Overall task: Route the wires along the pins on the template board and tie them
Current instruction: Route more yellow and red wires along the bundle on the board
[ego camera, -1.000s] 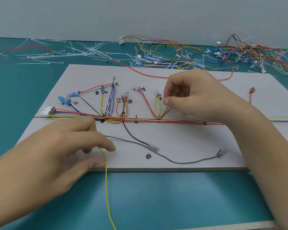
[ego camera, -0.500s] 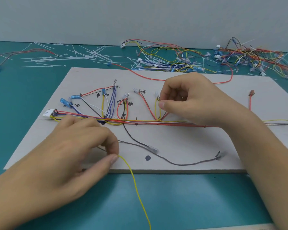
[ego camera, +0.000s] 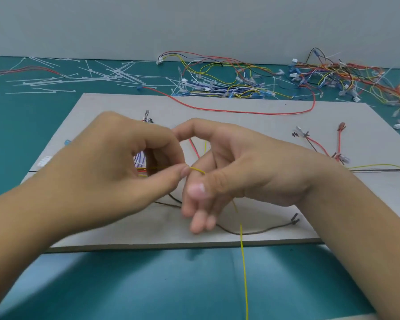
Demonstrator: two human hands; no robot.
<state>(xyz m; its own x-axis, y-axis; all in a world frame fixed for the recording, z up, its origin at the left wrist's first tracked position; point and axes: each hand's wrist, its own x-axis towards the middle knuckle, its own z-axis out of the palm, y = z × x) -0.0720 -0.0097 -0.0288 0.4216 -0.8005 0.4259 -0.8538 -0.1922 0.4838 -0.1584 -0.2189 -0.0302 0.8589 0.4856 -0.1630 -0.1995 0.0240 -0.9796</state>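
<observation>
Over the middle of the template board (ego camera: 240, 105), my left hand (ego camera: 116, 172) keeps a pinching grip on the yellow wire (ego camera: 242, 255). My right hand (ego camera: 247, 174) grips it just beside. I think this is routing. Next, lay it along its path on the board.

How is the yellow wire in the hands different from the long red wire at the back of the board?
The yellow wire is pinched by the left hand; the red wire lies untouched. The yellow wire trails off the near edge of the board; the red wire curves along its far side. Both are thin and bendy.
</observation>
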